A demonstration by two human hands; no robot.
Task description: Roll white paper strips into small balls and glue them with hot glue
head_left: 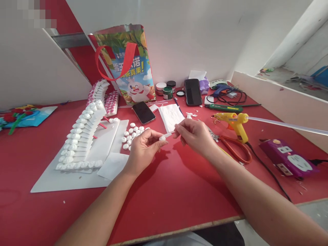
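Observation:
Between the thumb and fingers of my left hand is a small white rosette. A short white strip sticks out from it toward my right hand. The right fingertips are pinched together just beyond the strip's end; whatever they hold is too small to make out. Several similar white rosettes lie loose beside my left hand. Further left stands a curved white piece edged with rows of rosettes, resting on white boards. Behind the hands lies a stack of white paper.
On the right are a yellow glue gun, red-handled pliers and a purple power strip. Two phones, paint jars and a printed bag stand or lie at the back. A cable trails toward the table's front edge.

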